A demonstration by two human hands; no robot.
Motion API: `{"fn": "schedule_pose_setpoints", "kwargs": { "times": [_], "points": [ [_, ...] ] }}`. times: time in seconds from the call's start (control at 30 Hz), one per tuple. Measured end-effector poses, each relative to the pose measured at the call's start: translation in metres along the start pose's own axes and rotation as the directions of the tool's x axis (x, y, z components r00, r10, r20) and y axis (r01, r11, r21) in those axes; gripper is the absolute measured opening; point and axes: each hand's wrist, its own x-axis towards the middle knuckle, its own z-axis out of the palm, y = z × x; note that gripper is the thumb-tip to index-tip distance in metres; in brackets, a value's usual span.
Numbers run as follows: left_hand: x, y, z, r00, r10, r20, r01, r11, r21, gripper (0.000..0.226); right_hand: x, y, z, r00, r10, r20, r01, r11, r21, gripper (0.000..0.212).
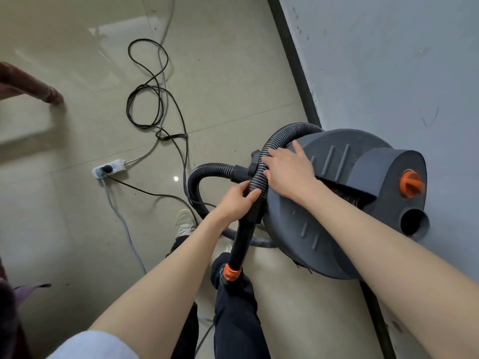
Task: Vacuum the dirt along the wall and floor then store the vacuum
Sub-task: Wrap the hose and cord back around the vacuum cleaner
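Far out beyond the fingers on the left, a white power strip (110, 169) lies on the tiled floor (228, 81) with the vacuum's black power cord (145, 99) plugged in and sprawled in loose loops. The left hand (237, 196) pinches the ribbed hose (261, 167) where it joins the black wand (243, 239), thumb and fingers closed round it. Just beside it, the right hand (290, 172) presses the hose against the grey canister vacuum (337, 193), fingers spread fairly flat over both. The canister stands against the wall (388, 60). Vacuuming looks finished; storing seems underway, with the hose being wrapped and the cord not yet unplugged or coiled.
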Motion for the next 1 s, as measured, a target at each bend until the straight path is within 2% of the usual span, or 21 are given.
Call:
{"fn": "schedule_pose_setpoints", "kwargs": {
  "times": [0.1,0.23,0.37,0.47,0.6,0.77,0.9,1.0],
  "points": [
    [-0.02,-0.011,-0.014,1.0,0.009,0.015,-0.01,0.999,0.035,0.036,-0.017,-0.012,0.002,1.0,-0.005,0.001,0.005,1.0,-0.009,0.034],
    [-0.045,-0.038,-0.047,0.998,-0.058,0.002,0.057,0.979,0.195,0.037,-0.034,-0.036,0.002,1.0,0.024,0.013,-0.025,0.992,0.121,0.038],
    [-0.056,-0.068,-0.085,0.992,-0.094,-0.08,0.113,0.953,0.28,0.032,-0.039,-0.076,0.016,0.994,0.012,-0.105,0.018,0.959,0.283,0.036],
    [-0.057,-0.092,-0.117,0.989,-0.115,-0.093,0.141,0.926,0.35,0.032,-0.032,-0.112,0.029,0.987,-0.002,-0.159,0.063,0.923,0.379,0.033],
    [-0.05,-0.13,-0.157,0.991,-0.109,-0.08,0.133,0.891,0.433,0.033,-0.007,-0.154,0.051,1.0,0.0,-0.001,0.0,0.941,0.339,0.035],
    [-0.03,-0.181,-0.196,0.992,-0.088,-0.094,0.123,0.868,0.481,0.031,0.032,-0.185,0.098,0.968,0.088,0.235,-0.125,0.982,0.144,0.035],
    [-0.001,-0.229,-0.208,0.988,-0.102,-0.113,0.145,0.863,0.484,0.031,0.071,-0.2,0.141,0.942,0.133,0.308,-0.164,0.983,0.077,0.039],
    [0.034,-0.269,-0.213,0.986,-0.097,-0.136,0.151,0.866,0.476,0.031,0.114,-0.219,0.176,0.955,0.074,0.287,-0.12,0.982,0.146,0.038]
  ]
}}
